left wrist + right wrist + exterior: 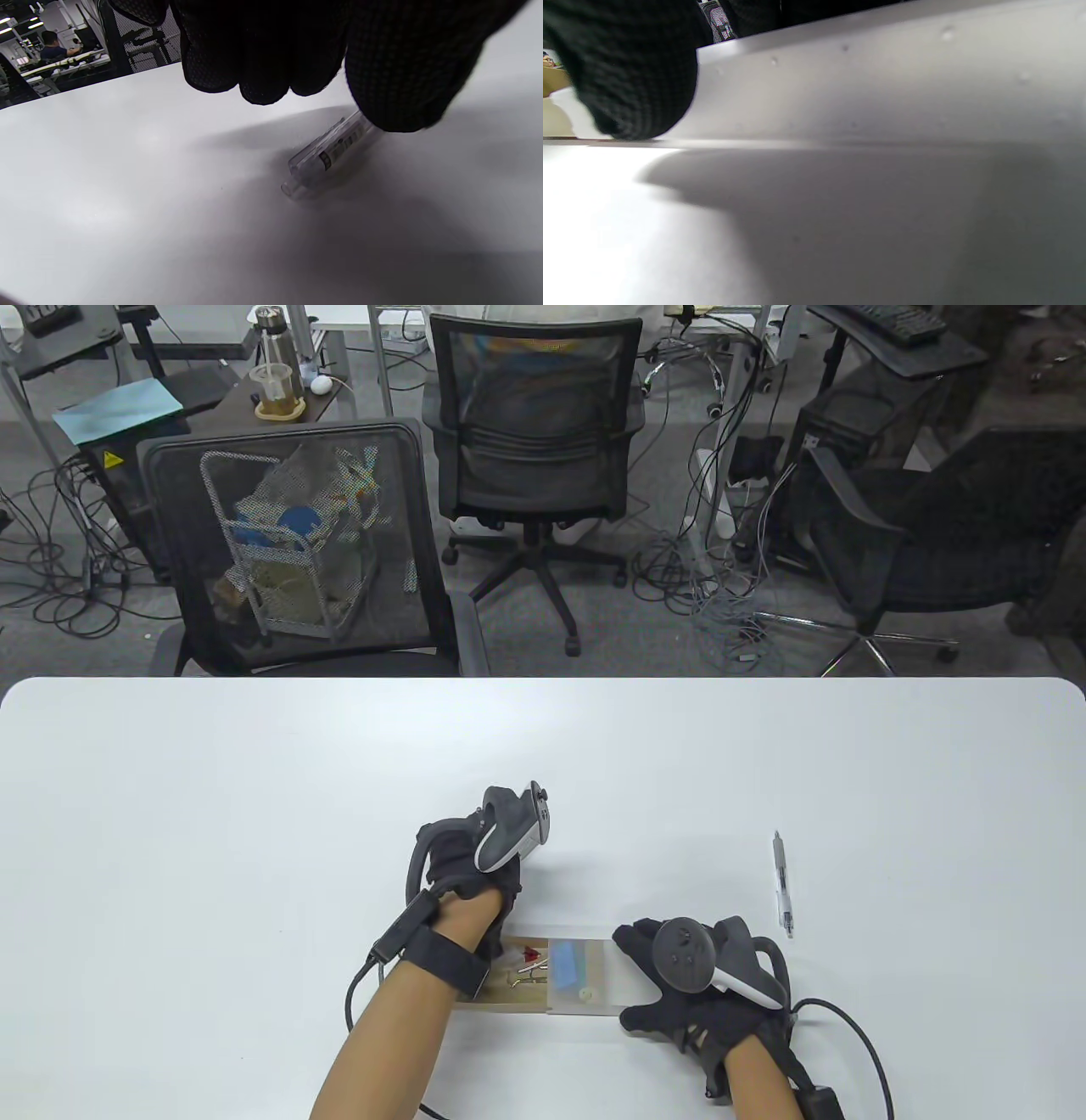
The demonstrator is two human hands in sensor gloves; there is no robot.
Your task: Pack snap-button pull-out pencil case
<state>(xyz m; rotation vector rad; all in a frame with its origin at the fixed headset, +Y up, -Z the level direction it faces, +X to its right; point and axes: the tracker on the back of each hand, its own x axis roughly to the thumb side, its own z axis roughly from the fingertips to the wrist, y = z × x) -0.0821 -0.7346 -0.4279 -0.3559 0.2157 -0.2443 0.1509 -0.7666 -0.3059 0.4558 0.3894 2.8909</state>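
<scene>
Left hand (475, 857) curled over clear tube (326, 159), thumb touching; grip unclear.
Case (543, 976) just nearward, long axis along desk's near edge; right hand (696, 984) spread, steadying its right end.

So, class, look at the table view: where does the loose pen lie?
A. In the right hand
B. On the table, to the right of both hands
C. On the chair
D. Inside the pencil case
B: the pen lies alone on the white table, beyond the right hand, which does not touch it.
</scene>
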